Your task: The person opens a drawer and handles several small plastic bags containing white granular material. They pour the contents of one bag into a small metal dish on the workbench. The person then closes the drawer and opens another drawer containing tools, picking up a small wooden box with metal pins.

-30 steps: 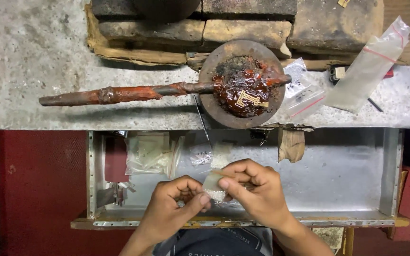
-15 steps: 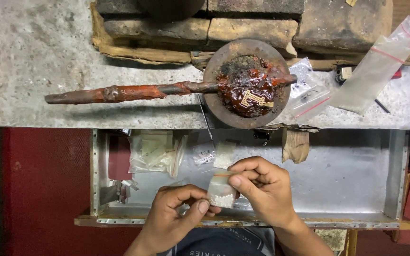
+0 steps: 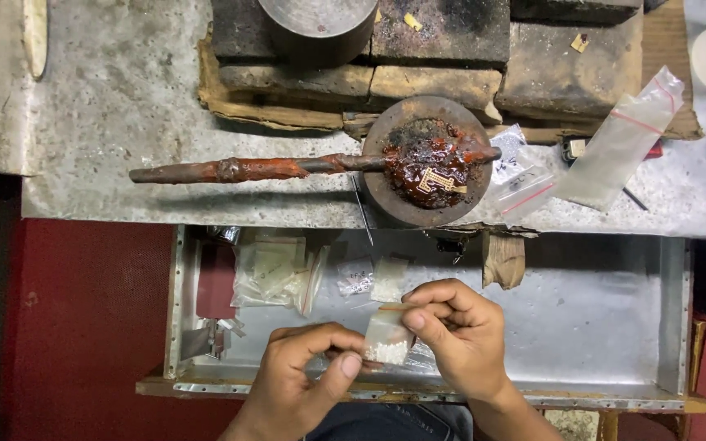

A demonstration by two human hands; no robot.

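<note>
Over the near part of an open, shallow metal drawer (image 3: pixel 614 310), both hands met at a small clear plastic zip bag with a heap of tiny white beads (image 3: pixel 386 339) in its bottom. The right hand (image 3: pixel 461 335) pinched the bag's upper edge between thumb and curled fingers, keeping it upright. The left hand (image 3: pixel 304 377) was curled just beside it on the left, its thumb and forefinger closed on the bag's lower left corner, touching the plastic next to the beads. The bag hung above the drawer's near rim, roughly at the middle of its width.

Farther in, on the left side of the drawer floor, lay a loose pile of clear and pale plastic sachets (image 3: pixel 275 273), with two more small sachets (image 3: pixel 373 279) just to their right. A dark red flat block (image 3: pixel 216 282) sat against the drawer's left wall.

Beyond the drawer ran a grey, speckled worktop (image 3: pixel 116 106). On it rested a round, rusty metal disc (image 3: pixel 426 159) covered with dark red glossy wax, in which a small gold-coloured openwork piece (image 3: pixel 439 181) was set. A long rod coated in red-brown wax (image 3: pixel 239 170) reached out leftward from the disc. Right of the disc lay several empty clear zip bags with red strips (image 3: pixel 614 147). At the far edge stood worn, charred bricks (image 3: pixel 435 57) and a grey metal cylinder (image 3: pixel 318 24).
</note>
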